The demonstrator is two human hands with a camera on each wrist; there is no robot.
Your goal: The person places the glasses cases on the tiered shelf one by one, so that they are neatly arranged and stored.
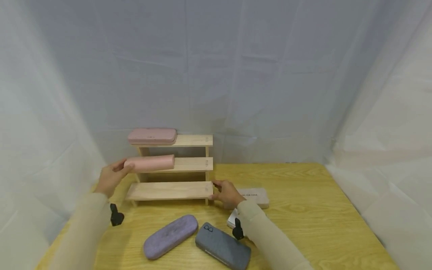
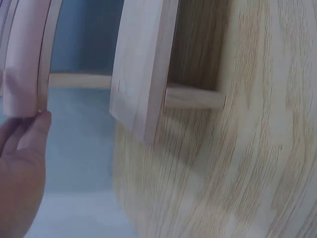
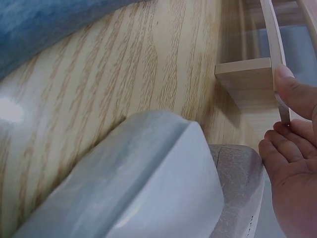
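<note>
A pink glasses case [image 1: 150, 163] lies lengthwise at the left part of the middle step of a three-step wooden rack [image 1: 190, 190]. My left hand [image 1: 114, 176] pinches the case by its left end, thumb and fingers around it; the left wrist view shows the fingertips at the end of the pink case [image 2: 22, 64]. At the rack's lowest step, my right hand [image 1: 227, 194] grips the right end of the board, with the thumb on one face and the fingers at the other in the right wrist view. A second, dusty-pink case [image 1: 152, 136] rests on the top step's left side.
In front of the rack lie a purple glasses case [image 1: 171, 236] and a dark grey-blue one [image 1: 222, 245]. A white case [image 3: 173, 183] and a beige case with lettering [image 1: 256, 197] lie by my right forearm. Pale sheeting [image 1: 270, 93] hangs behind and beside the yellow wood-grain table [image 1: 303, 217].
</note>
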